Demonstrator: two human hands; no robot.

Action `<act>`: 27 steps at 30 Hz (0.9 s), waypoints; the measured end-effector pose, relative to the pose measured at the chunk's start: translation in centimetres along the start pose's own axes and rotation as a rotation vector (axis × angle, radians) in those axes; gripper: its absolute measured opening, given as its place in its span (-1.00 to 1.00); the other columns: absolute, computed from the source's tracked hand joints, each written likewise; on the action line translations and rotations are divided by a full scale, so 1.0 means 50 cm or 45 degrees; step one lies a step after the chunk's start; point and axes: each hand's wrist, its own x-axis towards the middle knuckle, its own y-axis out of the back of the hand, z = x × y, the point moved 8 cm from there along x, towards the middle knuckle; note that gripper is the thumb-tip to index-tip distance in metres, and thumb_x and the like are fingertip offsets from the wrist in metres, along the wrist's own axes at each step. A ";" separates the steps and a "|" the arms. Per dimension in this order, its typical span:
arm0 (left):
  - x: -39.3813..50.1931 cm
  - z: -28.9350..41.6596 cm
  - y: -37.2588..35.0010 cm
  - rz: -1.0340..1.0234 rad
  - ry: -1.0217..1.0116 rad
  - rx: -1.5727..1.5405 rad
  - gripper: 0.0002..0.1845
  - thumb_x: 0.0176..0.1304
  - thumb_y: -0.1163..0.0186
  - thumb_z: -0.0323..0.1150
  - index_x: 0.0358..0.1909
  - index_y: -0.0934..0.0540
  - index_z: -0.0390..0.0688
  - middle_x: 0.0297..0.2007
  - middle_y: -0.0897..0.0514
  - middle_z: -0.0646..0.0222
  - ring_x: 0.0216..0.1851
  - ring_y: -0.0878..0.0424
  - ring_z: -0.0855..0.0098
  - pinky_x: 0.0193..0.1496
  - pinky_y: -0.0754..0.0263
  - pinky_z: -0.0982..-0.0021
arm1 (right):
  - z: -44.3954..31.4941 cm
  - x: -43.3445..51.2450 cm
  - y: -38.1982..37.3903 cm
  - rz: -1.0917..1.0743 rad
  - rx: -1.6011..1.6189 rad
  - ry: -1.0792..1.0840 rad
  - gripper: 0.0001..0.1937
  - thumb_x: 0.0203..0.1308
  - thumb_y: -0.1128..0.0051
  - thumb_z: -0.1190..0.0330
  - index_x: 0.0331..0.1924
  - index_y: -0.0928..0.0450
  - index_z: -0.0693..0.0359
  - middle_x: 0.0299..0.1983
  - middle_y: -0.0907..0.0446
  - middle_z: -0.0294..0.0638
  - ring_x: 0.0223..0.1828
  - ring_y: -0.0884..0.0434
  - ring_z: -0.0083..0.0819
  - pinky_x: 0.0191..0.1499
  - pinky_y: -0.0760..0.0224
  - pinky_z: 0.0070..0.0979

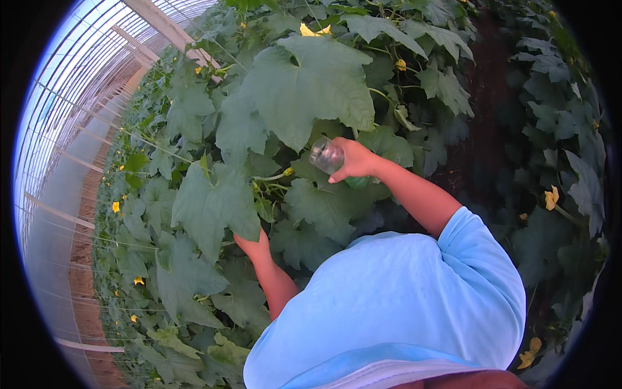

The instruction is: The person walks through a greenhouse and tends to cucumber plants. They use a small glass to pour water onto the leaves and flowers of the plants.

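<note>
My right hand [357, 158] is closed around a clear plastic container [326, 155], tilted among the leaves, with a green part [357, 182] showing below the hand. My left hand [255, 245] reaches into the vines at lower left; its fingers are hidden behind a large lobed leaf [214, 204], so what it touches cannot be seen. Between the hands, a yellow-tipped bud [288, 171] stands on a pale green stem. A broad leaf [311, 82] hangs just above the container.
Dense climbing vines with yellow flowers [115, 206] surround me. A wooden beam [165, 24] slants down at upper left, and thin wires cross the foliage. The ribbed greenhouse wall [58, 204] curves along the left. A dark gap [486, 97] separates another row of plants [559, 121] at right.
</note>
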 end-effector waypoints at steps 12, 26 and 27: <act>0.041 0.332 -0.496 -0.836 -0.889 1.130 -0.72 0.22 -0.08 -0.46 -0.04 -0.54 -0.28 -0.01 -0.59 0.06 -0.01 -0.52 -0.02 0.01 -0.42 0.16 | 0.042 -0.123 0.204 0.040 0.135 0.078 -0.24 -0.43 -0.57 0.25 -0.03 -0.39 0.35 -0.17 -0.54 -0.07 -0.10 -0.55 -0.24 0.02 -0.40 -0.37; 0.191 0.345 -0.410 0.025 0.071 -0.630 -0.64 0.38 0.02 -0.48 0.18 -0.25 -0.14 0.14 -0.47 0.25 -0.01 -0.61 0.22 -0.32 -0.51 0.44 | 0.110 -0.230 0.477 0.245 0.111 0.093 -0.30 -0.41 -0.56 0.35 -0.05 -0.39 0.27 -0.22 -0.53 -0.19 -0.07 -0.55 -0.28 0.04 -0.39 -0.38; 0.182 0.334 -0.399 0.113 0.082 -0.659 -0.64 0.37 0.01 -0.47 0.17 -0.25 -0.14 0.14 -0.48 0.25 -0.02 -0.62 0.23 -0.33 -0.51 0.44 | 0.110 -0.234 0.487 0.235 0.113 0.088 -0.30 -0.41 -0.56 0.35 -0.05 -0.39 0.27 -0.22 -0.54 -0.19 -0.07 -0.55 -0.28 0.04 -0.39 -0.38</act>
